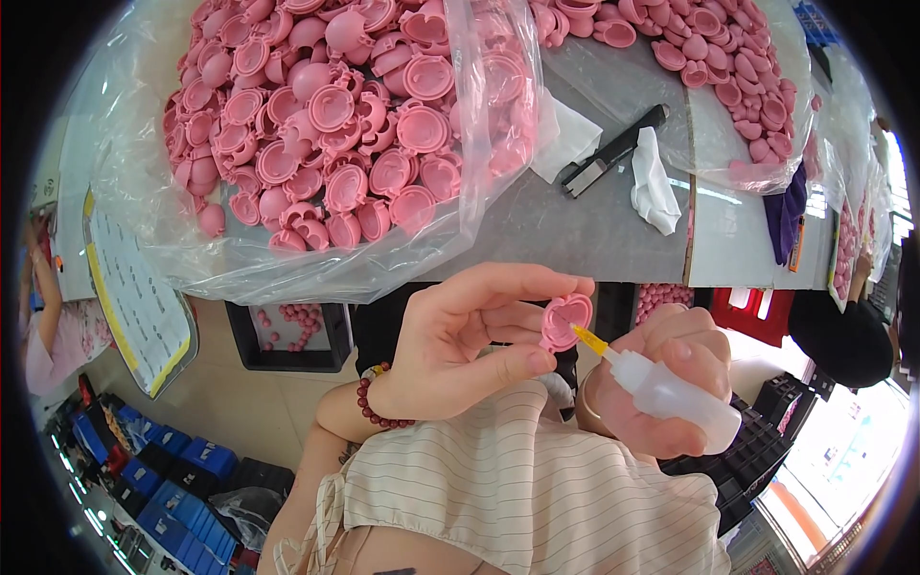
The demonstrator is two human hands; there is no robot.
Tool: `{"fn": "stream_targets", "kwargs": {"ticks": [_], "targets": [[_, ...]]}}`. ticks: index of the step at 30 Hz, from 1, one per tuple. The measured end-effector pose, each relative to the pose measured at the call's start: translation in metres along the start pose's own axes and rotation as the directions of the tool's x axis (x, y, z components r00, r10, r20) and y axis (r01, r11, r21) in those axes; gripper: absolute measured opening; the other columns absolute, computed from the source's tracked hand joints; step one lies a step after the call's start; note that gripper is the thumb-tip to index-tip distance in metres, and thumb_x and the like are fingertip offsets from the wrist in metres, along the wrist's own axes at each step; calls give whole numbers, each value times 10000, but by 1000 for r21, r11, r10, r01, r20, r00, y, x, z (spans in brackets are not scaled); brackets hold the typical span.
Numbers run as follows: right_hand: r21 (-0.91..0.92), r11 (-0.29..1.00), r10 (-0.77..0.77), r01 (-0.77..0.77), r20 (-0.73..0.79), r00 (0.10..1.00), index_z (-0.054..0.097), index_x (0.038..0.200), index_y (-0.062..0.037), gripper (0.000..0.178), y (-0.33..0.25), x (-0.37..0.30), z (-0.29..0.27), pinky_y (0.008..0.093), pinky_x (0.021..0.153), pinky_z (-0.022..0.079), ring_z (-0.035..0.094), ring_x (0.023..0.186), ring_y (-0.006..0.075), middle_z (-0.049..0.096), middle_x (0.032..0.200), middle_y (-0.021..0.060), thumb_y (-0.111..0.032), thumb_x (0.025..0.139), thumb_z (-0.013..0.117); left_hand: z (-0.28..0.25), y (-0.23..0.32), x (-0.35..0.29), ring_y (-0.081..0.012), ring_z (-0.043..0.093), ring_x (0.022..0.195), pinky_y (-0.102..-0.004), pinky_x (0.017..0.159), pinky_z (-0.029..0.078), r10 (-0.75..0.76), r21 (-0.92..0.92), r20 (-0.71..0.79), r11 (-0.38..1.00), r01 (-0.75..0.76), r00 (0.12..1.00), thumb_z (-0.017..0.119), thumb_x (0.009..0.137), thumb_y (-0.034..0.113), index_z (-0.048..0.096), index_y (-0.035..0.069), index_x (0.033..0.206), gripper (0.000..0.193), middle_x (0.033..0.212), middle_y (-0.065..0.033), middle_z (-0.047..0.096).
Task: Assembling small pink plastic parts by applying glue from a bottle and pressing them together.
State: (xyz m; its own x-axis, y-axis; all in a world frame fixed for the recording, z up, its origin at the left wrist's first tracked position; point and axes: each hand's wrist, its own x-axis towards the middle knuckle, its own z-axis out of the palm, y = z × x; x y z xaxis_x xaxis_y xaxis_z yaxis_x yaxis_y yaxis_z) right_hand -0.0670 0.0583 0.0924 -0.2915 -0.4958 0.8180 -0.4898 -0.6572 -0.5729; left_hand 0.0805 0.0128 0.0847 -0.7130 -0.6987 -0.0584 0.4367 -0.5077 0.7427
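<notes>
Between the thumb and fingers of my left hand (460,331) is a small pink plastic shell (565,321), cup-shaped, its hollow side facing right. My right hand (661,374) is wrapped round a translucent white squeeze bottle (676,398). The bottle's yellow needle tip (591,339) points into the shell's hollow; whether it touches the inside I cannot tell. Both hands are just off the table's near edge, in front of my body. Beyond them a clear plastic bag (355,283) lies spread on the table with a heap of similar pink shells (335,105) on it.
On the grey table (594,235) lie a black stapler-like tool (616,149) and crumpled white tissue (655,182). Another pile of pink pieces (728,57) sits at the far right. A black tray (287,359) with pink pieces is below the edge. Another person's arm (46,287) shows far left.
</notes>
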Motion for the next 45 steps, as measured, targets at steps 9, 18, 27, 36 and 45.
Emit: {"fn": "stream_targets", "kwargs": {"ticks": [9, 18, 27, 36, 45], "targets": [[224, 974, 70, -36, -145, 987, 508, 940, 24, 516, -2, 4, -9, 232, 441, 250, 354, 551, 132, 375, 618, 30, -457, 828, 359, 1, 0, 3, -244, 535, 944, -345, 796, 447, 15, 13, -2, 1000, -15, 1000, 619, 694, -10, 415, -37, 1066, 425, 1103, -237, 464], [-536, 728, 253, -427, -369, 894, 383, 1037, 76, 372, 57, 28, -103, 190, 660, 422, 523, 810, 127, 539, 991, 215, 7, 725, 573, -2, -10, -3, -210, 563, 799, -310, 699, 489, 120, 167, -95, 981, -103, 988, 663, 691, 164, 425, -31, 1051, 474, 1024, -207, 507], [-666, 628, 257, -404, -312, 915, 430, 1068, 2, 393, 66, 33, -140, 140, 587, 344, 485, 686, 58, 580, 937, 98, -85, 724, 598, -5, -6, 9, -245, 475, 1034, -319, 856, 399, 109, 88, -24, 990, -107, 994, 615, 705, 18, 414, -52, 1073, 425, 1074, -211, 485], [-939, -27, 516, -343, -307, 800, 587, 894, -5, 286, 117, 58, -261, 370, 671, 418, 553, 753, 297, 565, 810, 187, -259, 795, 499, -1, -9, 37, -229, 483, 1023, -312, 861, 391, 148, 129, 123, 978, -164, 981, 599, 705, -9, 421, -47, 1075, 413, 1084, -215, 482], [-490, 631, 456, -602, -393, 798, 573, 701, 30, 467, 65, 61, -194, 187, 413, 278, 407, 469, 51, 487, 545, 35, -336, 866, 334, -6, -6, 39, -229, 490, 1015, -314, 869, 390, 73, 110, 138, 990, -89, 988, 593, 697, -30, 438, -50, 1060, 395, 1068, -183, 496]]}}
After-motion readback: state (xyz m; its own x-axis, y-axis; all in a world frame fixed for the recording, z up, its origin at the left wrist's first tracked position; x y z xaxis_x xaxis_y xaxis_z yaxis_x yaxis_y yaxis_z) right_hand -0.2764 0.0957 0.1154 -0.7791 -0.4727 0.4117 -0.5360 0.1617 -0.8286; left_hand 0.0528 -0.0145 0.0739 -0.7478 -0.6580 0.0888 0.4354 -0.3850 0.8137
